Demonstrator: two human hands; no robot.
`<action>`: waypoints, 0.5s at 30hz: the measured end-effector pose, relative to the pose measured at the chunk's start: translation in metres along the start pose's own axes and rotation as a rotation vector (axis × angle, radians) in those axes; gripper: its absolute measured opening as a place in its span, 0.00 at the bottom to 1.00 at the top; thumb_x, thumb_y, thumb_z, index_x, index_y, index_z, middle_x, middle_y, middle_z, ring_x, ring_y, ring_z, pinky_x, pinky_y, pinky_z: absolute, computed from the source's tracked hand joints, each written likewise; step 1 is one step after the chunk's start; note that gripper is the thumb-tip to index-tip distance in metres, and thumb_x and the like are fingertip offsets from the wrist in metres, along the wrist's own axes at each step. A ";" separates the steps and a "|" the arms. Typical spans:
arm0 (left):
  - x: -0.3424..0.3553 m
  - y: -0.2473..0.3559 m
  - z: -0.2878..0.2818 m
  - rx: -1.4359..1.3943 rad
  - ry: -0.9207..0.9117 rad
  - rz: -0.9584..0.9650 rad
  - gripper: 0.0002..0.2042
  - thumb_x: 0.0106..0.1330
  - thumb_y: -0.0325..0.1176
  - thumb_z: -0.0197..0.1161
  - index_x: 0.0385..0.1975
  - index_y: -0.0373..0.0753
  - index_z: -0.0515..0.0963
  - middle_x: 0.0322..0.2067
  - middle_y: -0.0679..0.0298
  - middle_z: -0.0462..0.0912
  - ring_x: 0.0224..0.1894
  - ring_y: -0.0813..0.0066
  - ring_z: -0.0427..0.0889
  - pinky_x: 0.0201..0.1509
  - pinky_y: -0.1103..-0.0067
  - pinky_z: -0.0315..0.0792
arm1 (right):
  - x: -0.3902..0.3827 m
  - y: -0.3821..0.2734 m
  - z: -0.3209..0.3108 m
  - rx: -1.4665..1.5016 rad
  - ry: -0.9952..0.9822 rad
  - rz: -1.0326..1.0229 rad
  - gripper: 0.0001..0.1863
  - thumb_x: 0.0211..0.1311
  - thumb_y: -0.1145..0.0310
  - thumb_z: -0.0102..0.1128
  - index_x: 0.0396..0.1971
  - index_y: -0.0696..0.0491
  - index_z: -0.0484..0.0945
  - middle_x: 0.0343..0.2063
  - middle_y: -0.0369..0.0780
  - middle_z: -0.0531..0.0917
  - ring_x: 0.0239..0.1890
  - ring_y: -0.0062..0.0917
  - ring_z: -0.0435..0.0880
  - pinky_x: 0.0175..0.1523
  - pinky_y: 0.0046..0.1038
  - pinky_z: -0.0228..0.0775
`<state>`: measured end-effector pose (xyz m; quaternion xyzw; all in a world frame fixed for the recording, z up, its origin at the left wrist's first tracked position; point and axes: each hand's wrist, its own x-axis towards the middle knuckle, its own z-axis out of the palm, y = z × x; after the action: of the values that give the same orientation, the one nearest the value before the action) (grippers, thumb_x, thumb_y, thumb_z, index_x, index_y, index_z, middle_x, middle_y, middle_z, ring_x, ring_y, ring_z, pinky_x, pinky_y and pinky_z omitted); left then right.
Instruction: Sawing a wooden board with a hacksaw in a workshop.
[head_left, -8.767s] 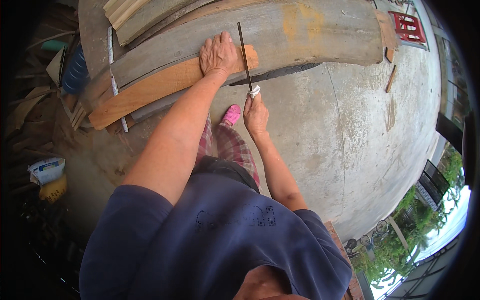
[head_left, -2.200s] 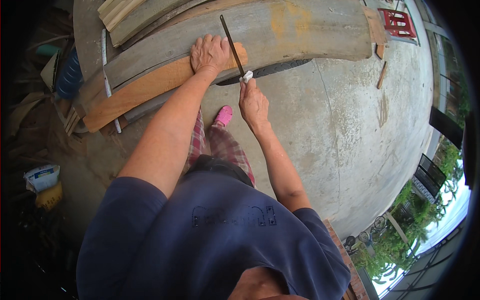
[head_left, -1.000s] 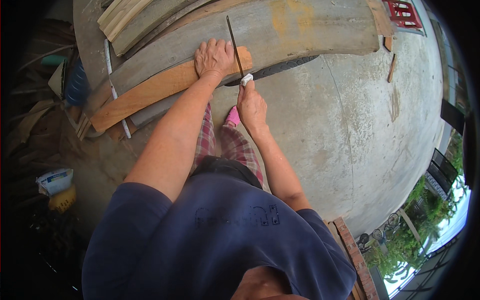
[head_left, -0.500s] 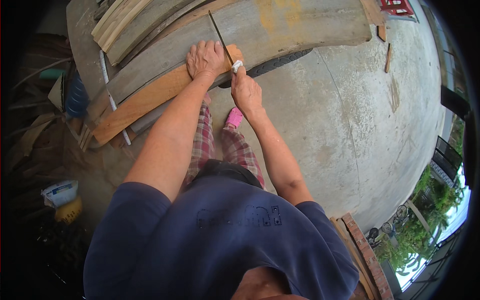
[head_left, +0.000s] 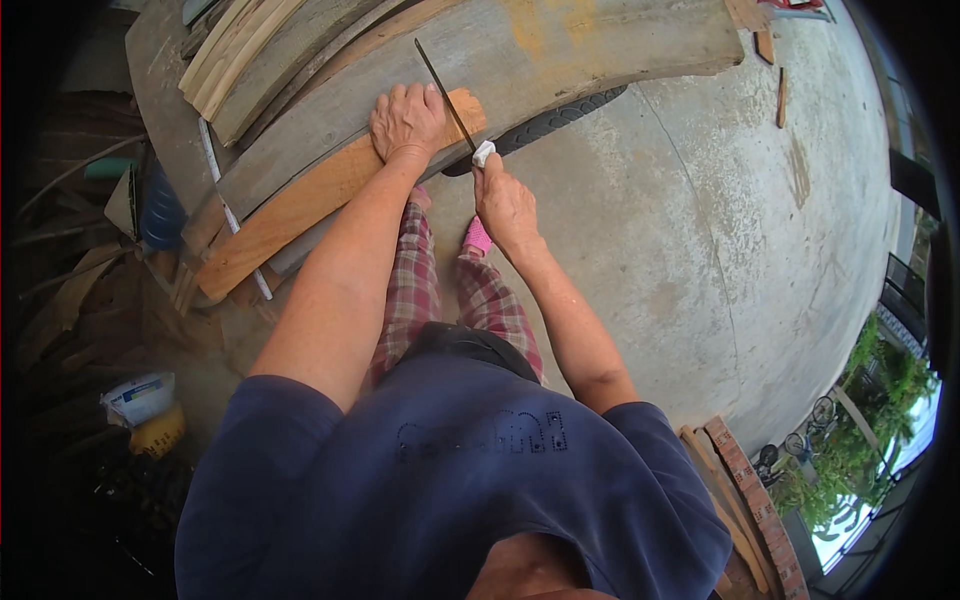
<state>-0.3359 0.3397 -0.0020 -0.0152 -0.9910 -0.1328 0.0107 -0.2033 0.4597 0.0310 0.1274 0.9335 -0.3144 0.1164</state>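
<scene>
An orange-brown wooden board [head_left: 300, 197] lies slantwise on a wide, weathered grey plank [head_left: 620, 45]. My left hand [head_left: 409, 122] bears down on the board near its far right end, fingers bent over its far edge. Just right of that hand, a narrow dark handsaw [head_left: 445, 92] crosses the board's end, its tip pointing away from me over the grey plank. My right hand [head_left: 508, 208] is closed around the saw's grip, just off the board's near edge. A white wrapping [head_left: 484, 153] shows where blade and grip meet. Most of the grip is hidden by my fingers.
More planks [head_left: 240, 55] are stacked at the far left, with a white strip [head_left: 222, 185] across them. A black tyre [head_left: 560, 122] shows beneath the grey plank. Scrap wood and a yellow container [head_left: 157, 432] stand left; concrete floor [head_left: 640, 260] spreads right.
My right hand has drawn the saw back toward me and slightly right. My left hand stays on the board. The whole view has shifted a little.
</scene>
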 end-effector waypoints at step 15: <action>0.001 0.003 -0.006 0.023 -0.012 0.007 0.19 0.69 0.47 0.45 0.30 0.40 0.79 0.37 0.56 0.80 0.42 0.52 0.76 0.48 0.60 0.69 | -0.019 0.009 0.002 0.010 -0.028 0.024 0.11 0.67 0.64 0.50 0.36 0.57 0.66 0.25 0.55 0.81 0.29 0.53 0.81 0.32 0.51 0.72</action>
<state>-0.3364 0.3410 0.0047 -0.0191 -0.9924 -0.1213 0.0055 -0.1825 0.4624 0.0298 0.1346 0.9285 -0.3197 0.1324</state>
